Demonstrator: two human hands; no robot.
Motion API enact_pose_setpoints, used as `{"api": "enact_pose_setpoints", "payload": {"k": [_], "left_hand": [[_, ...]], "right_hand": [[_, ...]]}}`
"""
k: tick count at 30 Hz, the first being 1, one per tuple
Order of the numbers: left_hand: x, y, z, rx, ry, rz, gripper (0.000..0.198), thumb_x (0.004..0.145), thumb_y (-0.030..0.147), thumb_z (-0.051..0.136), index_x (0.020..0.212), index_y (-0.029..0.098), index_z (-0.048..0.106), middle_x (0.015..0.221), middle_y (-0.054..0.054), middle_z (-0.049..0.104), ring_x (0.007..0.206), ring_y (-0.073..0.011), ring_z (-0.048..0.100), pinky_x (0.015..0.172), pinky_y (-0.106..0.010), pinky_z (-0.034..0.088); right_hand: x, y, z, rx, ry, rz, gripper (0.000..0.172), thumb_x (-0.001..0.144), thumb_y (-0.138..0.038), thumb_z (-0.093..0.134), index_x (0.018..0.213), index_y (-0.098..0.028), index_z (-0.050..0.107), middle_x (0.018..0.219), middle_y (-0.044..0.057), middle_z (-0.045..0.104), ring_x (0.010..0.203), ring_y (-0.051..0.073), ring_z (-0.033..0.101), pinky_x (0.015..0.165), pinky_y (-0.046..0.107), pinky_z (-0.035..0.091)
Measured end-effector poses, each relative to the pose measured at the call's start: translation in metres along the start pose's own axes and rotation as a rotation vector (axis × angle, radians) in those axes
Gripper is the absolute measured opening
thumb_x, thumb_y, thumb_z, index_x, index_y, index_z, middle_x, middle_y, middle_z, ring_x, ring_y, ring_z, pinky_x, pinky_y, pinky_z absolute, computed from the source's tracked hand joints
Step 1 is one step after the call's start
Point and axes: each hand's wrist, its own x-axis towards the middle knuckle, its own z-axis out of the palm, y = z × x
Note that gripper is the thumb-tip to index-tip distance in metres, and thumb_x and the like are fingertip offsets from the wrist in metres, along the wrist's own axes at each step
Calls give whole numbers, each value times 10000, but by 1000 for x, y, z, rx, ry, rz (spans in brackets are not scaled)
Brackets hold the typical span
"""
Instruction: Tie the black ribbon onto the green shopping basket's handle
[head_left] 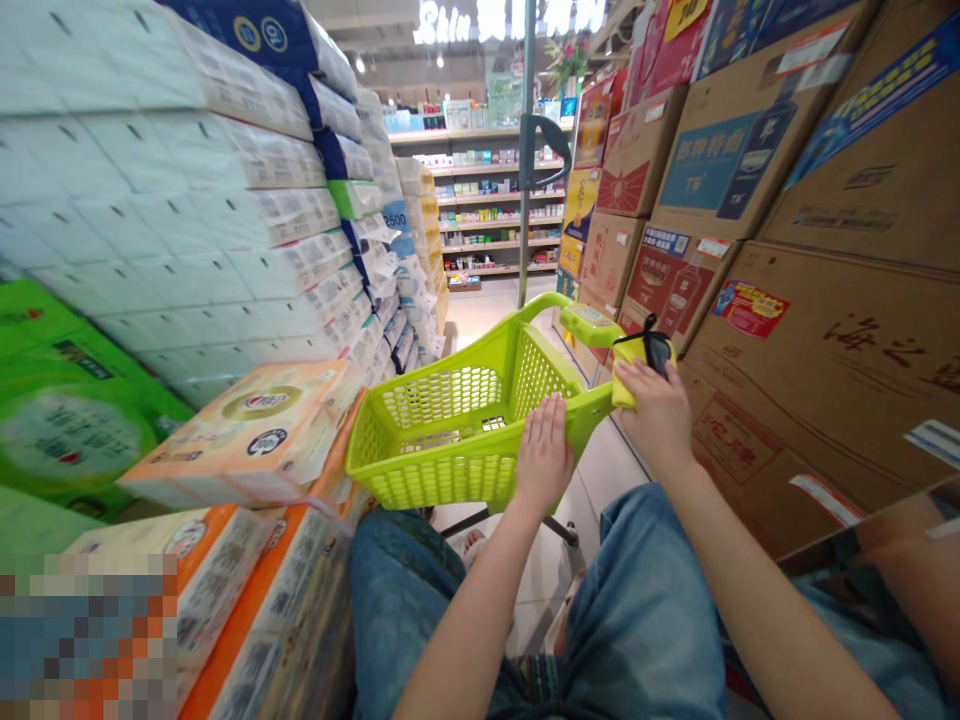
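Right now my left hand [544,450] lies open, fingers flat on the rear bar of the lime-green plastic mesh shopping basket [442,478], lower middle of the frame, long axis pointing ahead up the aisle; my right hand [658,418] curls closed around a folded yellow pouch [625,372] at the bar's far end.

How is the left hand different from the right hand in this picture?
The left hand lies flat on the rim of the green basket, while the right hand curls around a yellow pouch. The left hand holds nothing, but the right hand presses the pouch against the basket's handle. Both are bare hands, and both rest on the same basket.
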Motion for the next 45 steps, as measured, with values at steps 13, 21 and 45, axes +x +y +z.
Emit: {"api": "enact_pose_setpoints", "payload": {"k": [13, 21, 45], "left_hand": [[-2, 0, -4, 6, -15, 14, 751, 872, 157, 467, 1553, 84, 160, 1605, -152, 340, 1511, -247, 263, 1223, -459, 294], [-1, 1, -3, -3, -13, -5, 731, 888, 171, 464, 1551, 82, 169, 1610, -148, 329, 1510, -255, 263, 1231, -459, 273], [-2, 2, -4, 9, -6, -5, 736, 894, 200, 488, 1550, 78, 176, 1604, -147, 344, 1512, -252, 257, 1233, -457, 273]], "right_hand": [[-11, 9, -12, 176, -159, -227, 670, 692, -18, 459, 1292, -260, 632, 1340, 26, 662, 1288, 216, 587, 1224, 546, 212], [4, 23, -8, 18, 13, 11, 569, 704, -61, 514, 1243, -157, 672, 1309, 118, 674, 1274, 301, 592, 1177, 568, 319], [-11, -6, 2, -20, 9, -82, 608, 687, -13, 503, 1267, -139, 638, 1321, 115, 669, 1294, 288, 576, 1180, 536, 329]]}}
